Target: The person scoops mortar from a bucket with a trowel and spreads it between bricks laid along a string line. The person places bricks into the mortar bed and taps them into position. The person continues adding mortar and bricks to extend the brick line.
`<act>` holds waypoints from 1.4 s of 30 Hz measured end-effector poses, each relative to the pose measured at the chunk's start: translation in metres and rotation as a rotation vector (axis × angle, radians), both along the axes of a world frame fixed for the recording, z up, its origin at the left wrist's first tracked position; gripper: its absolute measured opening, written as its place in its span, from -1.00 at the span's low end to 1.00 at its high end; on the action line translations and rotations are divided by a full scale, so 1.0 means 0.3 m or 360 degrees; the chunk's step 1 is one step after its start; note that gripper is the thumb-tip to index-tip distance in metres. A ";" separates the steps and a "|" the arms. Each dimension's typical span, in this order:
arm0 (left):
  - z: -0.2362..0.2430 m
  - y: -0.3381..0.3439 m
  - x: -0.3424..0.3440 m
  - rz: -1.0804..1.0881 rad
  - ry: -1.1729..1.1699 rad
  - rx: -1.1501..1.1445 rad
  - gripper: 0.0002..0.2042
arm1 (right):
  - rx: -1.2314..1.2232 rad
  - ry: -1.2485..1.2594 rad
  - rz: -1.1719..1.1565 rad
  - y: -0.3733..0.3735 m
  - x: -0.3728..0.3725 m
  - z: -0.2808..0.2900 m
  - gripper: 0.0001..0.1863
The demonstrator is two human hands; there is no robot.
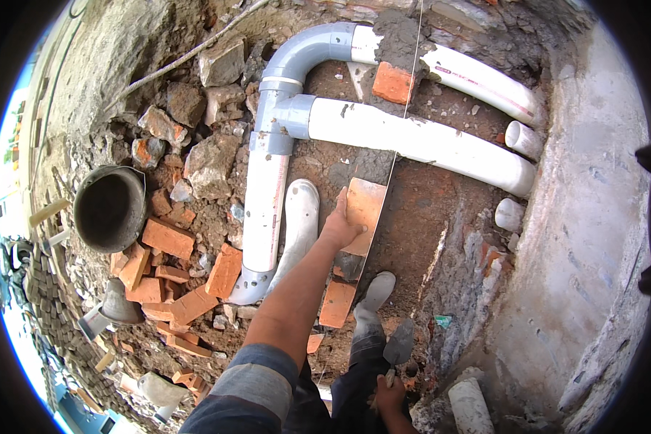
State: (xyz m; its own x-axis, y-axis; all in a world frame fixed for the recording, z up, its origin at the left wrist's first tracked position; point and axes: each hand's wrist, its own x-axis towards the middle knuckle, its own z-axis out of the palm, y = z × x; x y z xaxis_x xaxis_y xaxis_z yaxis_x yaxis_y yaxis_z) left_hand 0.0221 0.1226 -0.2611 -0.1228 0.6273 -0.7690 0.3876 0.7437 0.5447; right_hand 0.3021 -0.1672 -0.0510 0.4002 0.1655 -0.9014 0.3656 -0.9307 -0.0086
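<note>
My left hand (338, 225) reaches forward and is closed on an orange brick (367, 206), with fingers along its left side. The brick lies in line with a taut string (389, 182), just below grey mortar (369, 166) beside the white pipe. Nearer to me, a second brick (337, 304) sits along the same line, with a dark lump of mortar (349, 266) between the two. Low in the picture, my right hand (389, 396) grips the handle of a trowel (399, 343); its blade is grey with mortar and points away from me.
White pipes (369, 126) with grey fittings (273, 116) run ahead and to the left. A black bucket (109, 210), loose bricks (193, 306) and rubble (213, 165) lie at left. A concrete wall (571, 239) stands at right. My white boots (301, 210) straddle the brick line.
</note>
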 end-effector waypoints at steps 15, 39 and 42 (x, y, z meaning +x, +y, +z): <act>0.003 0.012 0.026 -0.0043 0.0097 -0.0134 0.21 | 0.0069 -0.0055 0.0268 -0.066 0.011 -0.027 -0.68; 0.095 -0.008 0.096 -0.0710 0.0552 0.0022 -0.11 | 0.0992 0.0360 0.0456 0.700 -0.290 -0.527 -0.43; 0.089 -0.009 0.087 -0.0748 0.0548 0.0043 -0.12 | 0.0993 0.0264 0.0630 0.734 -0.293 -0.541 -0.42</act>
